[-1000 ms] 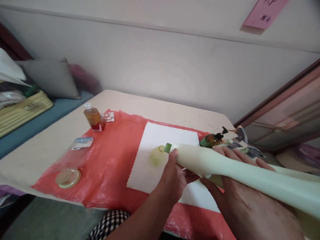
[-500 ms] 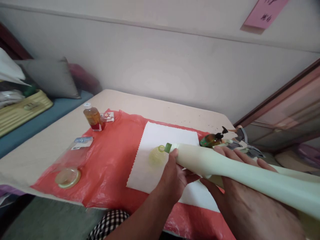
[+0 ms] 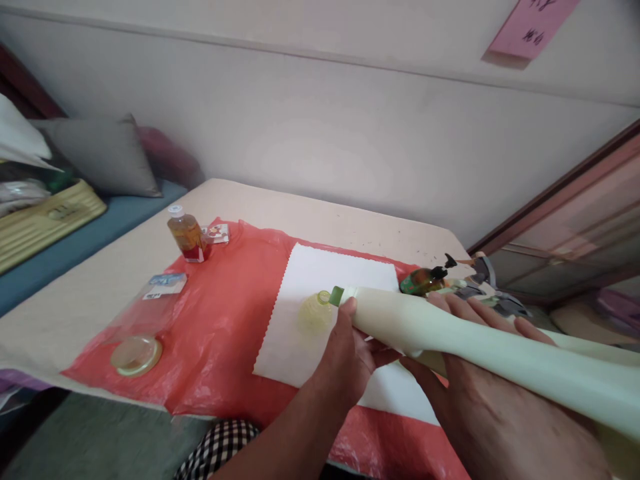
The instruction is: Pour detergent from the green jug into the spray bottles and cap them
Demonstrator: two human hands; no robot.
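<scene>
L hand point(image 3: 350, 357) pinching pale-green device point(image 3: 395, 315) nr green tip point(image 3: 336, 295); R hand point(image 3: 500, 413) underneath, grip can't tell. Steady tip advisable, R bearing wt.

We hold a long pale green object point(image 3: 400, 315) in both hands, our left hand point(image 3: 353, 360) at its green-tipped end, our right hand point(image 3: 485, 393) cradling it farther back. Below the grip, a scalloped white sheet point(image 3: 345, 267) lies over red plastic point(image 3: 235, 313). Just beyond the grip lies a pump bottle point(image 3: 420, 281); well left of it stands an amber bottle point(image 3: 187, 235).
</scene>
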